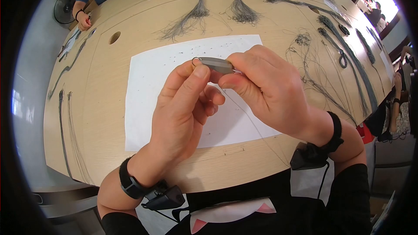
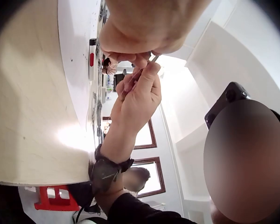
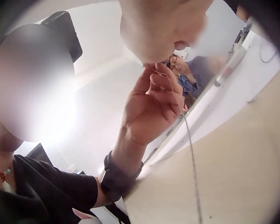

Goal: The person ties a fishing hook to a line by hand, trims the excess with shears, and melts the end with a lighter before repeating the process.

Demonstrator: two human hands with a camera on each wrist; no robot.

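Note:
Above a white sheet of paper, both hands meet at a small, flat grey tool with a thin dark ring at its left end. My left hand pinches that ring end between thumb and forefinger, its other fingers loosely bent. The tool's right end is gripped by my right hand, whose fingers hide part of it. A thin grey line trails from the fingers down toward the table's near edge. In the left wrist view, the right hand has its thumb pressed against its fingers.
Small dark bits dot the paper. Bundles of grey lines lie at the back, with a loose tangle and long strands to the right. More strands lie left. Another person's hand rests at the far left edge.

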